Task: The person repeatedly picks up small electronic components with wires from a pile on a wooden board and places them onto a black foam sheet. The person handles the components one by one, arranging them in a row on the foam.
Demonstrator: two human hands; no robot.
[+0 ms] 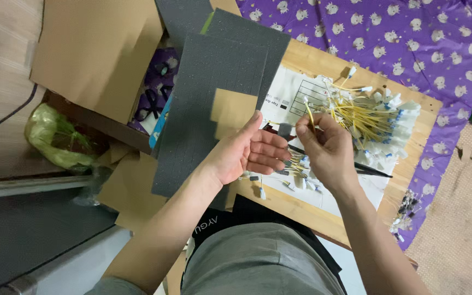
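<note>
My right hand point(326, 147) pinches a thin yellow cable point(309, 114) with a white tip, held upright over a wooden board point(411, 158). My left hand point(247, 153) is open with the palm up, its thumb against a dark grey foam sheet point(208, 104) that carries a tan square patch point(231, 112). A small grey piece point(284, 131) sits between the two hands. A heap of yellow cables with white and blue ends point(370, 117) lies on the board just beyond my right hand. A few loose cables point(296, 164) lie under my fingers.
A white printed sheet point(296, 93) covers part of the board, with a thin black rod point(375, 171) across it. A purple patterned cloth point(411, 38) lies beneath. Cardboard flaps point(94, 54), a green plastic bag point(55, 136) and more foam sheets point(247, 33) crowd the left.
</note>
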